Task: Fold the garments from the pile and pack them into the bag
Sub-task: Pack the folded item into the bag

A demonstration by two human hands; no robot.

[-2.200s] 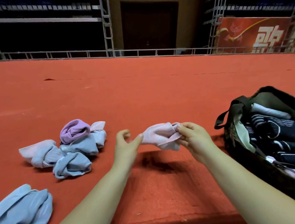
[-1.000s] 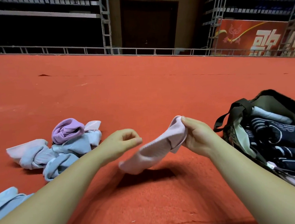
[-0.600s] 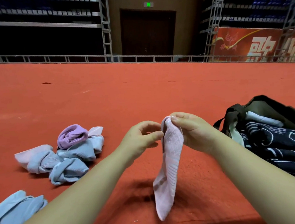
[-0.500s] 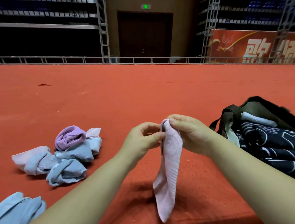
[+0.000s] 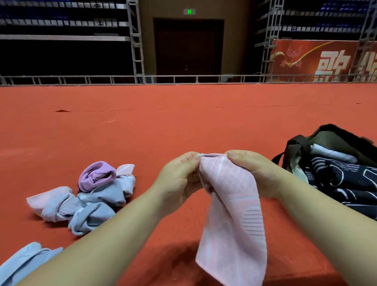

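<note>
**Pink sock held up by its cuff, ready for folding**

The left hand [image 5: 178,178] and the right hand [image 5: 257,175] were raised side by side above the red floor [image 5: 181,125], each pinching a top corner of the pink sock [image 5: 232,221]. The fingers of both hands were curled tight on the cuff, thumbs pressed against forefingers, with nothing else in their grasp. Holding it by the two corners let the sock hang free and straight, its toe end dangling close to the near edge of the view; this was probably meant to pull out creases and square it up before a fold.

To the left, the pile [image 5: 85,197] of crumpled pale blue, pink and lilac garments lay on the floor, well apart from the hands, apparently waiting their turn. A further light blue garment [image 5: 18,265] lay nearer, at the lower left corner.

The bag [image 5: 341,134] stood open on the right, near the right forearm, already holding dark patterned clothing [image 5: 355,180] with a pale piece on top. Its placement beside the right hand looked convenient for dropping each folded item straight in.
</note>
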